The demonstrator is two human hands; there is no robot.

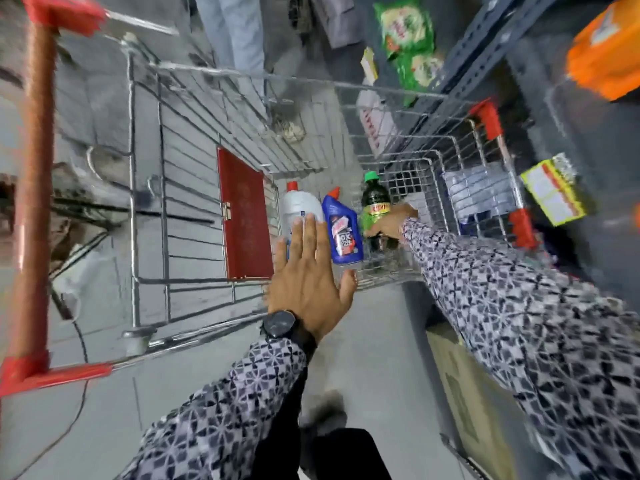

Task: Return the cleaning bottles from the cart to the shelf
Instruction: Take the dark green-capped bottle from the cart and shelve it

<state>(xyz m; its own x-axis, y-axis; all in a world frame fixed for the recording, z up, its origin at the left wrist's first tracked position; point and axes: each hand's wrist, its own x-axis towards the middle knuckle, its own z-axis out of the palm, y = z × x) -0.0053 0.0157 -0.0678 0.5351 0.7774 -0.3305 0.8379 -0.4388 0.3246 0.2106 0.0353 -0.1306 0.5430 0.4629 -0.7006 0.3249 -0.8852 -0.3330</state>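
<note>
Three bottles stand in the far end of the wire cart [207,74]: a white bottle [298,206] with a red cap, a blue bottle [341,230] with a red nozzle, and a dark green bottle [375,199] with a green cap. My left hand [308,271] hovers flat, fingers spread, over the white bottle and holds nothing. My right hand [393,223] is wrapped around the lower body of the dark green bottle.
The cart's red handle [34,188] runs along the left, and a red flap [244,216] lies inside it. A grey metal shelf [491,36] on the right carries green packets [408,32], an orange pack [609,53] and a yellow box [554,188]. A person's legs [235,29] stand beyond the cart.
</note>
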